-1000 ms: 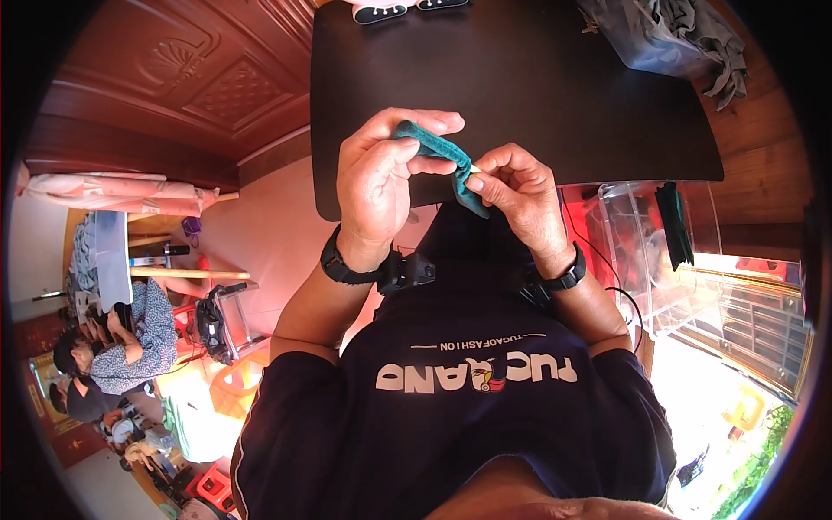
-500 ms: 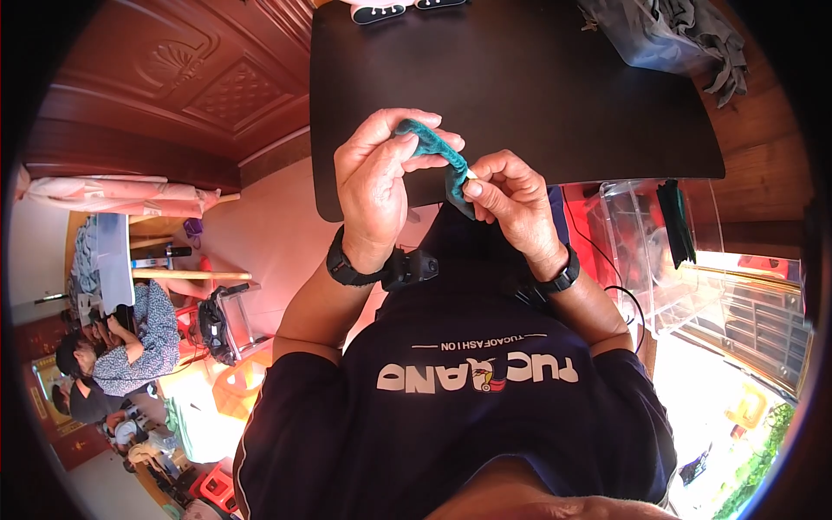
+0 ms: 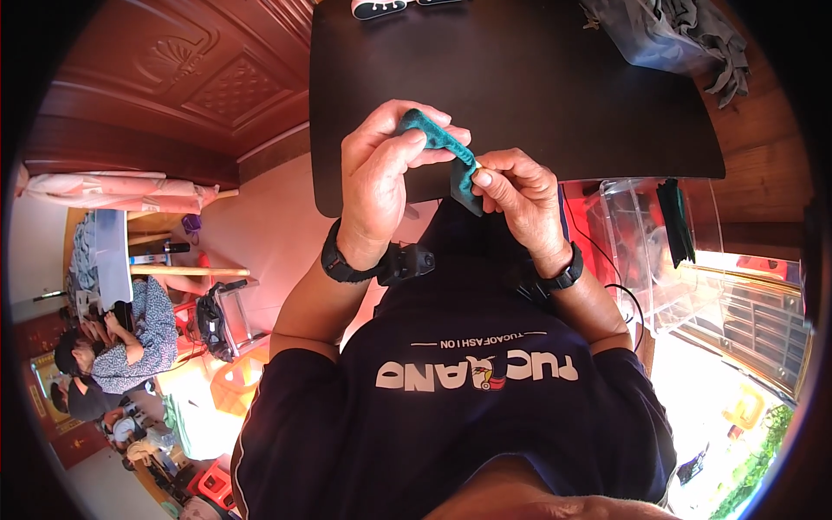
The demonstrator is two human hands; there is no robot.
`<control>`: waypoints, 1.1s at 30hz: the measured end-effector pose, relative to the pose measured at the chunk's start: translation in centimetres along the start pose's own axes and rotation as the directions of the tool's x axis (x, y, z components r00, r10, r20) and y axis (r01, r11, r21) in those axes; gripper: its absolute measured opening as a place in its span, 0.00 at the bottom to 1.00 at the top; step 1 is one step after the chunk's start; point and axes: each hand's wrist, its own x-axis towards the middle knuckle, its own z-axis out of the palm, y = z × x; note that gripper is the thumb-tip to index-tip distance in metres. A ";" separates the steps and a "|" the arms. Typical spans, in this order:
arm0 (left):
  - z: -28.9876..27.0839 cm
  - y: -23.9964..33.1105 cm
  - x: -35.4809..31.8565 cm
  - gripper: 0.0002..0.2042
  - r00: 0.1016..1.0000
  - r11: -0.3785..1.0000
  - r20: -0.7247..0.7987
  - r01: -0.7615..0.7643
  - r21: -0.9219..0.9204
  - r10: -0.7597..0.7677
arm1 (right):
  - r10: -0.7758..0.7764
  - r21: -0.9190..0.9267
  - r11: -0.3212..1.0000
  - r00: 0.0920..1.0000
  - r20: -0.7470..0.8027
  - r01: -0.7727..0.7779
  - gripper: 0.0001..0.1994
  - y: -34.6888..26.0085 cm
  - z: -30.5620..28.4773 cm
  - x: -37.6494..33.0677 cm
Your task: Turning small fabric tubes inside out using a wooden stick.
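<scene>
Both of my hands hold one small teal cloth piece [image 3: 436,137] above the near edge of a black table [image 3: 537,78]. My left hand [image 3: 381,178] wraps its fingers over the upper end of the cloth. My right hand [image 3: 518,198] pinches the lower end [image 3: 465,184] between thumb and fingers. The cloth is bent between the two hands, and part of it is hidden under my left fingers. Each wrist wears a black band.
A clear bag with grey cloth [image 3: 667,39] lies at the table's far right corner. A clear plastic bin [image 3: 646,251] with a dark cloth piece [image 3: 674,221] stands to my right. People sit at the far left [image 3: 113,347] beside stools and crates.
My hands have shifted the teal cloth slightly; the left fingers have curled further over its upper end and the right hand now pinches lower on it.
</scene>
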 end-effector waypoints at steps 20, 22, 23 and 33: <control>0.7 -2.6 -0.6 0.12 0.991 0.990 -0.053 -0.122 0.068 0.126 | 0.010 -0.006 1.000 0.999 0.037 -0.010 0.05 -0.3 0.2 -0.1; 0.8 -2.3 -0.6 0.13 0.994 0.991 -0.091 -0.075 -0.108 0.065 | 0.013 -0.014 1.000 0.999 -0.048 -0.014 0.04 -0.3 0.1 0.1; 0.8 -2.2 -0.5 0.13 0.993 0.990 -0.089 -0.091 -0.106 0.082 | -0.001 -0.010 1.000 1.000 -0.027 0.001 0.04 -0.2 0.2 0.1; 1.3 -2.2 -0.5 0.16 0.976 0.987 -0.149 -0.150 0.059 0.157 | -0.008 0.003 1.000 0.998 -0.066 0.008 0.04 -0.1 0.5 -0.3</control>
